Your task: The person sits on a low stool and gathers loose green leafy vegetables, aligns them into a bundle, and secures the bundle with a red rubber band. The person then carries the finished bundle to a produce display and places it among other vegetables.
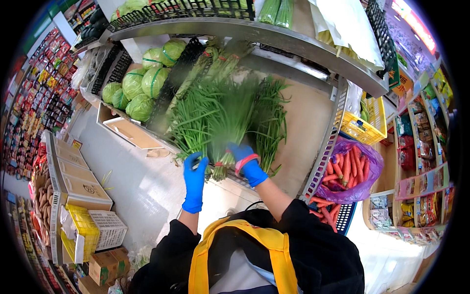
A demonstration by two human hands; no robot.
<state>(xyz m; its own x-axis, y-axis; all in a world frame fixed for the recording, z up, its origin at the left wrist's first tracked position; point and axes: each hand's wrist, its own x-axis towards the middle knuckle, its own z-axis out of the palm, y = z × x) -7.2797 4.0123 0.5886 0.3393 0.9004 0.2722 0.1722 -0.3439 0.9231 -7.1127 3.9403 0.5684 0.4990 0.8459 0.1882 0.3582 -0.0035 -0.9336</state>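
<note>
Both my hands wear blue gloves and are over a shelf bin of long leafy greens. My right hand (246, 161) is closed around the lower stems of a bunch of leafy greens (229, 122), whose pale ends point towards me. A pinkish-red band (246, 163) circles this hand. Just left of the stem ends, my left hand (194, 179) is raised with its thumb and fingers curved apart, nothing seen between them. More greens (188, 122) lie spread on the left, and a darker pile (272, 127) on the right. A blurry smear covers part of the bunch.
Green cabbages (139, 90) fill a crate at the left. A metal shelf edge (293, 44) crosses above the greens. To the right, carrots (348, 169) sit in a purple bag (369, 188), below a yellow crate (364, 128). Cardboard boxes (81, 171) stand at the lower left.
</note>
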